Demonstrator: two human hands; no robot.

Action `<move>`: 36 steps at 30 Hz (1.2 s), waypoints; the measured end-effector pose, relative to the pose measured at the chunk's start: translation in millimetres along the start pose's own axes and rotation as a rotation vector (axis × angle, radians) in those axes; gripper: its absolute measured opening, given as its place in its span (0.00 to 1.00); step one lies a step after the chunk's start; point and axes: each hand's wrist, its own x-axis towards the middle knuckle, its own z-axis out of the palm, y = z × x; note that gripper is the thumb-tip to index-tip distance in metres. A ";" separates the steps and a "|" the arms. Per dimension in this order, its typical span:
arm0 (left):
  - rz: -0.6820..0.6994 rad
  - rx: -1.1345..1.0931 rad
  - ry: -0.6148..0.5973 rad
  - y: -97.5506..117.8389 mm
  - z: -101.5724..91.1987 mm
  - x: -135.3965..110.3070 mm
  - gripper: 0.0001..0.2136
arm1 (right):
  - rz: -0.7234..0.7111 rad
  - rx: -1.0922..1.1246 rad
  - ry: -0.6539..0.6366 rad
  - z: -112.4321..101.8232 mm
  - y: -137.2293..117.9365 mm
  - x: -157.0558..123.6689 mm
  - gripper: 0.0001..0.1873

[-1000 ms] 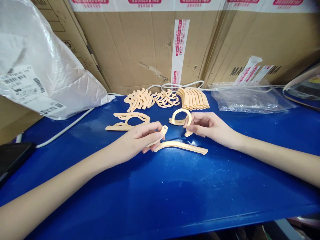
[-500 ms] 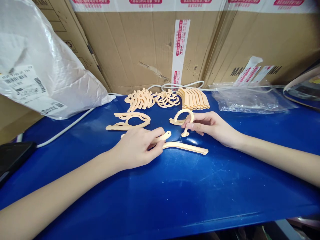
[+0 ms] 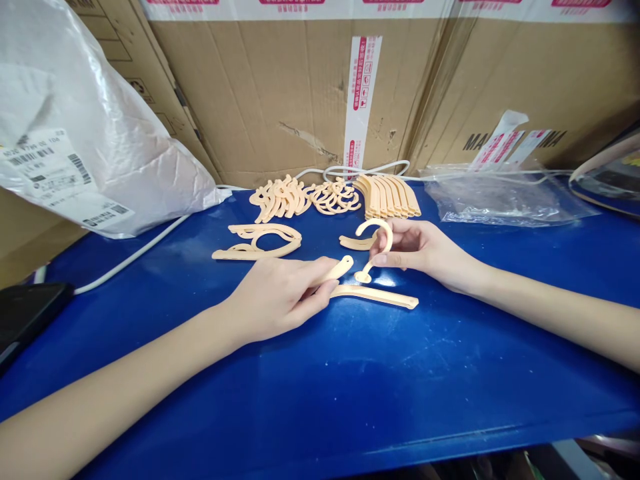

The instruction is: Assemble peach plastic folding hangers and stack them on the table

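In my left hand, closed at the middle of the blue table, is a cream plastic hanger arm; its holed end sticks out past my fingers and the rest is hidden. Pinched by my right hand is a cream hanger hook, its curve upward and its flat round foot just right of the holed end, apart from it. Another hanger arm lies on the table beyond my left fingertips. Behind my right fingers lies a further curved piece, partly covered.
Folded hanger pieces lie left of centre. Behind them are piles of curved arms, hooks and stacked arms. A clear plastic bag, white parcel, cable, dark device and cartons surround the work area.
My right hand has tilted the hook so that its foot swings left and down, closer to the holed end. My left hand has shifted slightly right, raising the arm's end a little.
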 end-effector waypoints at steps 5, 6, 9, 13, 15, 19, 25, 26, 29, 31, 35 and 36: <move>0.034 0.018 0.048 1.0 -0.9 1.5 0.09 | 0.001 0.018 -0.004 -0.4 0.9 0.4 0.15; 0.035 0.025 0.050 1.4 -1.0 1.6 0.09 | 0.005 0.020 -0.009 -0.7 1.1 0.5 0.15; 0.015 0.050 0.048 2.3 -0.7 1.3 0.09 | 0.020 0.032 -0.003 -2.0 2.3 1.2 0.18; 0.000 0.094 0.067 2.5 0.3 0.1 0.10 | 0.025 0.066 0.035 -4.1 3.7 2.5 0.25; 0.007 0.118 0.099 2.3 0.3 0.1 0.11 | 0.019 0.072 0.046 -4.7 3.4 2.9 0.29; 0.037 0.105 0.129 1.8 -0.7 1.9 0.11 | 0.018 0.096 0.062 -5.6 3.4 3.2 0.31; 0.060 0.058 0.095 0.5 -0.4 4.8 0.14 | 0.018 0.145 0.055 -8.0 6.1 3.9 0.28; 0.057 0.061 0.085 0.2 -0.1 4.8 0.15 | 0.019 0.149 0.053 -8.4 6.3 4.1 0.28; 0.058 0.083 0.066 -0.8 0.9 4.4 0.15 | 0.020 0.169 0.054 -9.3 6.0 4.8 0.27; 0.057 0.096 0.062 -1.3 1.3 4.2 0.15 | 0.027 0.185 0.061 -9.6 5.6 5.4 0.28; 0.054 0.105 0.052 -1.8 0.9 4.6 0.15 | 0.039 0.210 0.075 -10.0 4.8 6.4 0.28; 0.054 0.104 0.049 -1.8 0.7 4.8 0.15 | 0.039 0.211 0.074 -10.2 4.7 6.6 0.27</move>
